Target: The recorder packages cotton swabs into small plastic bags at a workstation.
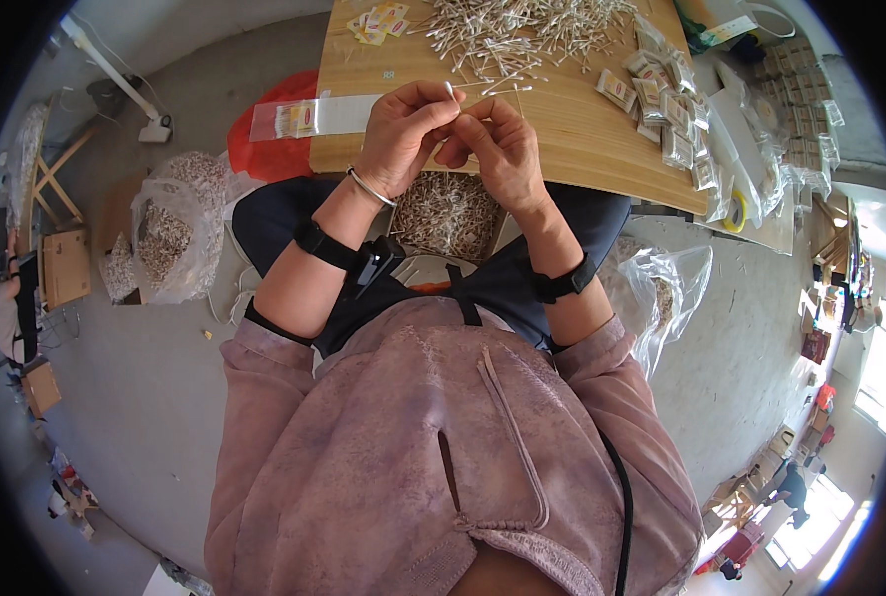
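Note:
Both my hands meet over the near edge of the wooden table. Between the thumb and fingers of my left hand [400, 139] is a cotton swab, its white tip [450, 90] poking out on top. My right hand [500, 151] is closed in a pinch against the left fingertips; what it grips, if anything, is hidden. Just beyond the fingers, loose swabs [493, 87] lie on the table, in front of a large heap of cotton swabs [522, 35]. To the left, a clear packet of swabs with a yellow label [297, 119] rests on a white strip [347, 114].
Filled packets [662, 99] pile up along the table's right side, near a roll of yellow tape [735, 212]. Small yellow cards [378, 22] lie at the far left. Below my hands is a box of swabs [446, 221]. Bagged swabs [180, 223] stand left on the floor.

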A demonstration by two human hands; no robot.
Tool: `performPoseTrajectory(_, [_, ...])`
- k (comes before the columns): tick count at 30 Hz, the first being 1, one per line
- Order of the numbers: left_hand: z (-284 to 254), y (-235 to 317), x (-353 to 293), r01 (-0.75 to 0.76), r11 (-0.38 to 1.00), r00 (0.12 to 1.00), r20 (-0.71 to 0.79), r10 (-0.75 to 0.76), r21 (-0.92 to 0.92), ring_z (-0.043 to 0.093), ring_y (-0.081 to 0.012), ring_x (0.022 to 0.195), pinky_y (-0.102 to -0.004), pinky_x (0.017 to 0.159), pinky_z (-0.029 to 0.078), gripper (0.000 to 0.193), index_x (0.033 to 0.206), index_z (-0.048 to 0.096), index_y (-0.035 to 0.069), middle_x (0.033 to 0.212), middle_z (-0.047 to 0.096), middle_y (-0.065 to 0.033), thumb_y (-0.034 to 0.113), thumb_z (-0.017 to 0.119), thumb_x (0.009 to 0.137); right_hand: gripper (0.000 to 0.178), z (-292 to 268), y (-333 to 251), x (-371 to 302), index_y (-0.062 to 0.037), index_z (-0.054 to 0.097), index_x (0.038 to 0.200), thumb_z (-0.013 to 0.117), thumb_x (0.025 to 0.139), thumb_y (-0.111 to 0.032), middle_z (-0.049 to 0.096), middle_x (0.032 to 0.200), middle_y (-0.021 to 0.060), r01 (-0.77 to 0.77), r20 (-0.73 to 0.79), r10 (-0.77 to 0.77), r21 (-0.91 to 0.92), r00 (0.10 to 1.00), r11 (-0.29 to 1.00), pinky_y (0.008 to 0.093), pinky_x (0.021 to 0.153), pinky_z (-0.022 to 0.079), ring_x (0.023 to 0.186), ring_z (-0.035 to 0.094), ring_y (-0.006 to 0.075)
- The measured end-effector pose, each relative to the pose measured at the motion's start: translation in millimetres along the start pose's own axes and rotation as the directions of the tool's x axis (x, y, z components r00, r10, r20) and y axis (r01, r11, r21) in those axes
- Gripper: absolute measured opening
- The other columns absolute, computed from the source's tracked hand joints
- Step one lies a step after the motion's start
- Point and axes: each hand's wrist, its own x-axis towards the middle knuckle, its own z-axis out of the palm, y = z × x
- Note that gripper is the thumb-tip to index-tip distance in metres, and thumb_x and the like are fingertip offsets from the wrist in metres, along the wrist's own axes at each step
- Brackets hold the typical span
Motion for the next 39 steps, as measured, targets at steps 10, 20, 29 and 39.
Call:
performPoseTrajectory(10, [2, 1, 1, 0.016, 1.0, 1.0, -0.024, -0.016, 0.014, 0.055, -0.0086, 0.066, -0.0243, 0.055, 0.048, 0.01, 0.093, 0.062, 0.001, 0.079, 0.06, -0.0018, 0.008, 0.064, 0.085, 0.012, 1, 0, 0, 0.0014, 0.052, 0.091, 0.052, 0.094, -0.01, 0.065, 0.073, 0.0095, 0.033, -0.041, -0.035, -0.046, 0.999, 0.998, 0.0237, 0.061, 0.053, 0.067, 0.064, 0.0119])
performPoseTrajectory(20, [-4, -3, 3, -0.009, 0.999, 0.999, -0.038, 0.01, 0.035, 0.055, -0.0072, 0.067, -0.022, 0.06, 0.047, 0.011, 0.093, 0.064, 0.001, 0.081, 0.062, -0.0014, 0.008, 0.065, 0.085, 0.011, 8, 1, 0, 0.0016, 0.052, 0.084, 0.054, 0.091, -0.006, 0.066, 0.072, 0.0101, 0.072, -0.115, -0.094, -0.187, 0.989, 0.98, 0.0241, 0.06, 0.054, 0.066, 0.065, 0.0123])
performPoseTrajectory(29, [-14, -1, 3, 0.003, 0.999, 0.996, 0.089, -0.007, 0.047, 0.059, -0.01, 0.078, -0.0247, 0.07, 0.05, 0.011, 0.098, 0.063, 0.003, 0.099, 0.064, -0.0044, 0.008, 0.06, 0.088, 0.013, 4, -5, -1, 0.0017, 0.051, 0.086, 0.051, 0.093, -0.01, 0.065, 0.07, 0.0098, 0.023, -0.056, -0.029, -0.103, 0.998, 0.994, 0.0244, 0.059, 0.054, 0.064, 0.064, 0.0118])
performPoseTrajectory(39, [-12, 3, 7, 0.043, 0.997, 0.994, 0.097, -0.049, 0.057, 0.062, -0.0127, 0.083, -0.026, 0.073, 0.051, 0.008, 0.094, 0.064, 0.003, 0.091, 0.065, -0.0052, 0.009, 0.062, 0.088, 0.023, -2, -3, 0, 0.0027, 0.051, 0.092, 0.042, 0.098, -0.017, 0.065, 0.069, 0.0115, 0.006, 0.076, -0.004, -0.029, 0.997, 1.0, 0.0247, 0.058, 0.052, 0.06, 0.062, 0.0129])
